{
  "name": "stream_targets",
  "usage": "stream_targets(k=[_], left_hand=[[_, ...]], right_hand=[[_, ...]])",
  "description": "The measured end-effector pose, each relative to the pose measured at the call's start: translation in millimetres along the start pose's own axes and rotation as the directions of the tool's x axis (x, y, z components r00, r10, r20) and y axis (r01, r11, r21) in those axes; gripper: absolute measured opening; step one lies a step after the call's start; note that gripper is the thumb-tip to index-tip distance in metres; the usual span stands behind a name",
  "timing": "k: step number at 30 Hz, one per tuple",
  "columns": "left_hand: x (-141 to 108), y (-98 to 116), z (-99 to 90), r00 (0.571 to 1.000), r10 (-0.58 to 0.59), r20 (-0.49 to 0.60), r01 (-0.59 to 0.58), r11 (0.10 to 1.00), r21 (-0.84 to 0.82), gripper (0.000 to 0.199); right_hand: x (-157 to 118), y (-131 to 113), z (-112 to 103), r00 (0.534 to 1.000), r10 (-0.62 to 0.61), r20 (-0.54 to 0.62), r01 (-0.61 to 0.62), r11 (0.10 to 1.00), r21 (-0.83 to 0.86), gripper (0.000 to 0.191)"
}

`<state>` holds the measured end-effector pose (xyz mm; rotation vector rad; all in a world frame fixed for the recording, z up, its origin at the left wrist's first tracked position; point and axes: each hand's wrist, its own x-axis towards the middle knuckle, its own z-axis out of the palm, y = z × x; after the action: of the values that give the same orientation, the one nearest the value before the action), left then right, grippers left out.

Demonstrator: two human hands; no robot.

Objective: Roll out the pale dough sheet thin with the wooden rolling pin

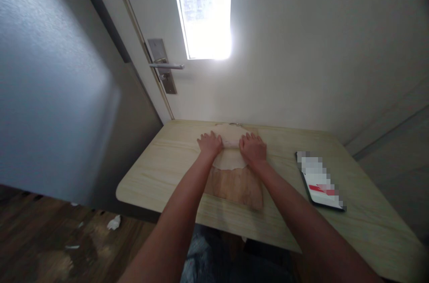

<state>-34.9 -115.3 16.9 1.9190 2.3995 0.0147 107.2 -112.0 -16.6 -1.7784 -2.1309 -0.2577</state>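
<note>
A pale round sheet of dough lies on a brown wooden board in the middle of a light wooden table. My left hand rests palm down on the dough's far left edge. My right hand rests palm down on its far right edge. Both hands press flat with fingers together, holding nothing. Between them a small pinkish strip of the dough shows. A thin metal ring peeks out just beyond the dough.
A smartphone with its screen lit lies on the table to the right. A white door with a metal lever handle and a bright glass panel stands behind the table. Scraps of white paper lie on the dark wooden floor at left.
</note>
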Motion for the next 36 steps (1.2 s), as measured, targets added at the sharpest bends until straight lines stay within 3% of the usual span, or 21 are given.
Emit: stream_targets(k=[4,9,16,23,36], left_hand=[[10,0,17.9,0.973,-0.006,-0.229,-0.001,1.0,-0.03,0.051],[25,1,27.6,0.937,0.02,-0.35,-0.044,0.997,-0.06,0.047],[51,6,19.9,0.947,0.029,-0.319,-0.063,0.994,-0.094,0.046],[74,11,9.1,0.982,-0.018,-0.189,-0.004,0.993,-0.116,0.048],[102,14,6.1,0.97,0.021,-0.243,-0.054,0.99,-0.132,0.054]], right_hand=[[7,0,5,0.999,0.008,-0.037,-0.008,1.0,-0.003,0.038],[24,1,9,0.999,0.02,-0.027,-0.021,1.0,-0.01,0.039],[56,1,12,0.993,0.093,0.076,-0.092,0.996,-0.018,0.038],[85,2,12,0.964,0.139,0.225,-0.141,0.99,-0.01,0.036],[115,3,27,0.96,0.198,0.199,-0.212,0.976,0.051,0.037]])
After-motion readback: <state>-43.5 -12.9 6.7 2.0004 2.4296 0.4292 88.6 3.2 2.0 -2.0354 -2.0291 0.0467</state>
